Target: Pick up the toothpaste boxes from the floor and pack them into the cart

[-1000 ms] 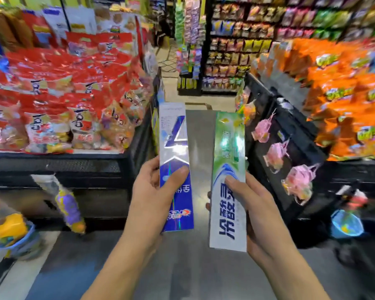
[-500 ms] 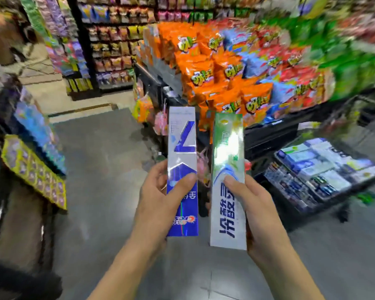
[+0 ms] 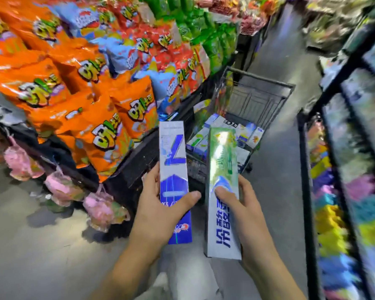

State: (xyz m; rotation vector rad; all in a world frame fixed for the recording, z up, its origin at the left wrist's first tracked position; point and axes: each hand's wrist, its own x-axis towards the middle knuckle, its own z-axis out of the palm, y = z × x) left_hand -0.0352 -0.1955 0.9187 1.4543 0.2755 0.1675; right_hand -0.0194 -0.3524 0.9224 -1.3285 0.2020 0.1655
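Change: my view has swung right; the cart is now ahead, already holding boxes.
Left hand: grips blue box.
Right hand: grips green box.
Meaning: I judge packing comes next.

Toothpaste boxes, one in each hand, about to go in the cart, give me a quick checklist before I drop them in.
1. Left hand grips the blue box: ok.
2. Right hand grips the green box: ok.
3. Cart in view ahead, past both boxes: ok.
4. Space in the cart: boxes already cover the near part of its floor, the far part looks bare: ok.
5. Cart within arm's reach: cannot tell.
6. More boxes left on the floor: cannot tell, none visible in this view.
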